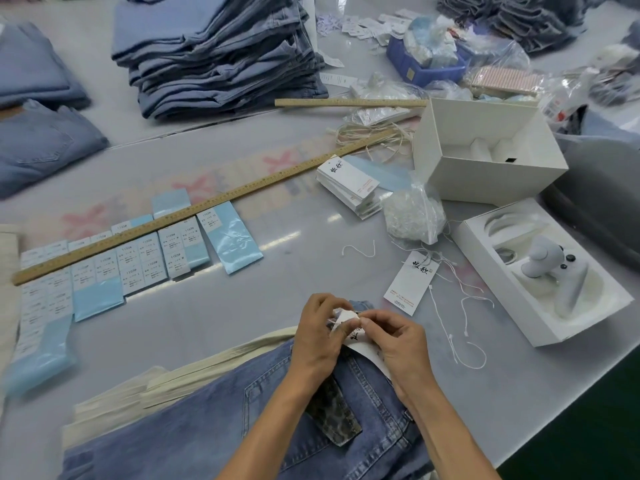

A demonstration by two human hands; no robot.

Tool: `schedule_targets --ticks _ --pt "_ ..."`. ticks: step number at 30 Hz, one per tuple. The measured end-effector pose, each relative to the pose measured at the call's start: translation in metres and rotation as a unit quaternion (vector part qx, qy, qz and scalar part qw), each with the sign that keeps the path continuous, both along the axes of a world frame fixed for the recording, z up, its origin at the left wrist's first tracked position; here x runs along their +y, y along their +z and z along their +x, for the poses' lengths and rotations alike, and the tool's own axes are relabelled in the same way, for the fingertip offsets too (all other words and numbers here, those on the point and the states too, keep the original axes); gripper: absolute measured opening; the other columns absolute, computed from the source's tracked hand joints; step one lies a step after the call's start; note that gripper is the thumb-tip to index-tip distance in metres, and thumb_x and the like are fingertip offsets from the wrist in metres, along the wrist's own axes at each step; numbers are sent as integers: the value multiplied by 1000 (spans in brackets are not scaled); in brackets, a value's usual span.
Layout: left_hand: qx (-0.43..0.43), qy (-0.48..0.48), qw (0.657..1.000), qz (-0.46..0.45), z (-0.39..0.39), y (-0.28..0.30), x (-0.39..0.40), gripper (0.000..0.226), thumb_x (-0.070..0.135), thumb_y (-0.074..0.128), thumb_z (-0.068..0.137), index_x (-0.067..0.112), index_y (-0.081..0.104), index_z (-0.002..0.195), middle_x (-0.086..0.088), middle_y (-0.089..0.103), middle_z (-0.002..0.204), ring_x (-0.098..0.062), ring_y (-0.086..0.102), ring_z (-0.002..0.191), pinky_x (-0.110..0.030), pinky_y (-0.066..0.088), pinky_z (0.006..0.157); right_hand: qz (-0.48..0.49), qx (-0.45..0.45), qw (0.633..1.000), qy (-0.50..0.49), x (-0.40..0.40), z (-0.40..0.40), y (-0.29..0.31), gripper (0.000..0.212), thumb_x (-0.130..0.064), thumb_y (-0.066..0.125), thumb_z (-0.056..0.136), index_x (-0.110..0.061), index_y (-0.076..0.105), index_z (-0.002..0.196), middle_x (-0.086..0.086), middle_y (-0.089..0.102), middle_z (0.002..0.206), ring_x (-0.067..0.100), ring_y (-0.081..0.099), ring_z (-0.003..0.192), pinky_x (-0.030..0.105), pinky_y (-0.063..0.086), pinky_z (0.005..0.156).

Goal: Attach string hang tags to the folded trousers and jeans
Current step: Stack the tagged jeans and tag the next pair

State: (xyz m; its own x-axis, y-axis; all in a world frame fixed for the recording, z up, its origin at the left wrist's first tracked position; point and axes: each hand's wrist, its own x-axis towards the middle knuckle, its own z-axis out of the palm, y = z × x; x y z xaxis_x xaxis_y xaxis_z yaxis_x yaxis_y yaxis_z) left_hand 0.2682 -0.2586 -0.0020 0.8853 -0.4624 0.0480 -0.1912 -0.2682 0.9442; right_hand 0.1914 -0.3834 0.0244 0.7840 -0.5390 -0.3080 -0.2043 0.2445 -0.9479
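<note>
At 6 o'clock on the tabletop (pixel 214 317), the left hand (pixel 320 336) and right hand (pixel 393 336) both pinch a hang tag (pixel 346 319) at the jeans (pixel 221 420) waistband, seemingly mid-attachment, while stacked jeans (pixel 221 57) at 12 o'clock probably wait.

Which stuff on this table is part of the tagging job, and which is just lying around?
Part of the job: hang tag in both hands, jeans, spare tag stack, loose strings.
Lying about: wooden rulers, white boxes, game controller.
</note>
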Motion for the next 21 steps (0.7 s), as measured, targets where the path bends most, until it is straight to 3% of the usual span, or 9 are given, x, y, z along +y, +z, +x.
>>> schedule_targets --ticks 5,9,12,14,17,21 --pt "42 37 998 -22 -8 5 6 36 26 82 85 30 63 115 6 44 126 7 53 108 -16 51 82 -111 21 994 -1 13 -1 -1 26 0 73 88 -22 77 100 3 78 89 21 75 88 31 60 79" --pt "71 75 994 -41 -31 14 19 47 0 71 87 34 58 117 5 39 131 2 54 114 -24 56 93 -185 48 982 -1 24 -1 9 39 1 68 91 -36 71 105 -6 77 90 10 72 88 25 55 81" --pt "84 111 988 -62 -44 23 29 54 -14 60 82 31 59 112 -1 44 124 1 59 108 -20 55 90 -209 86 973 39 33 -6 18 41 4 63 92 -26 70 119 -5 73 105 13 69 96 22 53 86" --pt "97 123 985 -68 -50 28 32 55 -11 62 82 34 57 113 2 48 123 3 60 105 -19 56 85 -194 107 973 60 37 -11 24 39 5 61 93 -16 67 125 6 69 116 18 67 99 33 53 93" --pt "151 138 976 -75 -62 32 31 52 1 75 81 33 56 117 7 54 121 4 62 96 -21 58 78 -145 118 981 55 42 -25 32 39 9 60 93 -17 66 121 9 65 110 19 64 91 40 52 84" --pt "189 127 973 -33 -76 36 26 53 7 77 78 33 56 118 -1 71 89 -1 66 73 -20 54 71 -14 126 992 15 44 -32 33 32 17 55 92 -5 65 112 20 62 106 29 60 95 40 51 80"
